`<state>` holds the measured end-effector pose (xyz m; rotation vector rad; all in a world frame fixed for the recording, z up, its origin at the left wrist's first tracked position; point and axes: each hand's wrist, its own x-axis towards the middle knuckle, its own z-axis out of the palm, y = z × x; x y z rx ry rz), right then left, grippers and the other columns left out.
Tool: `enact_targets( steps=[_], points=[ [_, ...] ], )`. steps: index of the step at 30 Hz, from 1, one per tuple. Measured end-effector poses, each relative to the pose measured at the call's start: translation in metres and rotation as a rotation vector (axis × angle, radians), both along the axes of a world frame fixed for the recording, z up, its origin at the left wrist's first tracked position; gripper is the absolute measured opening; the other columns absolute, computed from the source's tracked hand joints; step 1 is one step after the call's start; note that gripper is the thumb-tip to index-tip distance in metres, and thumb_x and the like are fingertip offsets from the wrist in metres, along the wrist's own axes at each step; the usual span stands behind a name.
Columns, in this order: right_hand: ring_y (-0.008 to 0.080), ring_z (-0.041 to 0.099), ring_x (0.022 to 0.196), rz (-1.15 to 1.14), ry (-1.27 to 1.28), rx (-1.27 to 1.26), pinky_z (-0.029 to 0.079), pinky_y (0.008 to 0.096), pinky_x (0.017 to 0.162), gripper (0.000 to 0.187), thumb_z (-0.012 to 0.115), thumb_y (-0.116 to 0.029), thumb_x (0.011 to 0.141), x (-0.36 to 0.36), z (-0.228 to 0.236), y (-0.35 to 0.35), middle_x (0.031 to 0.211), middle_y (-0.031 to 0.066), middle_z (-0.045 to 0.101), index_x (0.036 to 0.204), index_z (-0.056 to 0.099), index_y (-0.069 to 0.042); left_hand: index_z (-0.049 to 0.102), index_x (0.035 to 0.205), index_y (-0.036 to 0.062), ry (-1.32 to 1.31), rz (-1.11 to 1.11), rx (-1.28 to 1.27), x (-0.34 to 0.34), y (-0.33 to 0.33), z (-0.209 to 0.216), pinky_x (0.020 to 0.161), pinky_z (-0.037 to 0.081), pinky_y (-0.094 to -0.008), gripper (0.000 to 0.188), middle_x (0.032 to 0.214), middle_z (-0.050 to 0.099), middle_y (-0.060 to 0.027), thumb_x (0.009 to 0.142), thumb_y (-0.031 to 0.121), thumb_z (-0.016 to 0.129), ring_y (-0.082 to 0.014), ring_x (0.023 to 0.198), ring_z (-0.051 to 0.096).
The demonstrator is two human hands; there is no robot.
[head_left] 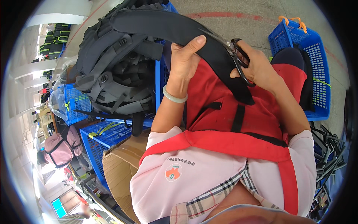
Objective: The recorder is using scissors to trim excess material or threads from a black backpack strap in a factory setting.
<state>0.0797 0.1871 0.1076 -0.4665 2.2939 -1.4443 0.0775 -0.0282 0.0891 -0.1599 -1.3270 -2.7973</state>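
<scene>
A long, curved black padded strap (153, 25), like a backpack shoulder strap, stretches from the upper left across my lap. My left hand (185, 56) grips its middle, thumb on top and the other fingers hidden beneath. In my right hand (259, 69) is a pair of scissors (232, 49) with dark handles. Their blades lie over the strap's upper right edge, pointing toward the left hand; whether they touch the fabric I cannot tell. The strap's narrower end rests on my red apron (209, 112).
To the left, a heap of grey and black padded straps with buckles (115, 74) rises over a blue crate. A cardboard box (123, 160) and another blue crate (93, 149) stand nearer. At right are a blue crate with orange ties (321, 100) and loose dark strips (328, 149). A person in pink (59, 149) is far left.
</scene>
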Motion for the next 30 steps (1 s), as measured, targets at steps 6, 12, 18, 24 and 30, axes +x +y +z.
enact_targets(
  steps=[6, 12, 18, 24, 30],
  points=[
    [0.018, 0.038, 0.067, 0.067, 0.121, 0.059, 0.038, 0.0312, 0.062, 0.064, 0.086, -0.028, 0.062, -0.003, -0.004, 0.009, 0.072, 0.0067, 0.044, 0.105, 0.047, -0.001, 0.066, 0.098, 0.008, -0.001, -0.021, 0.015, -0.001, 0.005, -0.001, 0.084, 0.049, -0.0266, 0.022, 0.094, 0.066, -0.0013, 0.08, -0.004, 0.069, -0.0119, 0.087, 0.063],
    [0.0192, 0.039, 0.068, 0.056, 0.057, 0.04, 0.038, 0.0323, 0.062, 0.066, 0.084, -0.036, 0.063, 0.001, 0.002, 0.009, 0.073, 0.0082, 0.044, 0.105, 0.047, 0.0, 0.067, 0.096, 0.0082, 0.0, -0.024, 0.02, 0.001, 0.006, 0.0, 0.083, 0.049, -0.0266, 0.02, 0.094, 0.066, -0.0013, 0.079, -0.003, 0.07, -0.0119, 0.087, 0.063],
    [0.0209, 0.042, 0.069, 0.05, 0.192, 0.074, 0.04, 0.0327, 0.065, 0.072, 0.086, -0.032, 0.059, 0.004, 0.002, 0.008, 0.076, 0.0113, 0.047, 0.109, 0.046, 0.0, 0.066, 0.095, 0.0085, -0.01, -0.027, 0.072, 0.002, 0.008, 0.002, 0.083, 0.049, -0.0266, 0.019, 0.092, 0.067, -0.0011, 0.08, -0.002, 0.069, -0.0125, 0.087, 0.063],
    [0.0309, 0.049, 0.058, 0.118, 0.118, 0.032, 0.039, 0.0393, 0.056, 0.074, 0.084, -0.036, 0.064, 0.002, -0.016, 0.012, 0.062, 0.0113, 0.048, 0.116, 0.042, -0.005, 0.066, 0.095, 0.0087, 0.01, -0.025, 0.062, 0.004, 0.007, 0.0, 0.083, 0.05, -0.0285, 0.018, 0.092, 0.067, -0.0012, 0.08, -0.002, 0.069, -0.0131, 0.087, 0.063],
    [0.0235, 0.046, 0.07, 0.048, 0.147, 0.194, 0.041, 0.0327, 0.066, 0.089, 0.087, -0.041, 0.056, 0.01, -0.01, 0.013, 0.079, 0.0105, 0.048, 0.121, 0.041, -0.001, 0.066, 0.095, 0.0081, -0.002, -0.012, 0.078, 0.003, 0.002, 0.008, 0.082, 0.053, -0.0305, 0.017, 0.091, 0.067, -0.0019, 0.082, -0.002, 0.068, -0.0139, 0.085, 0.065]
  ],
)
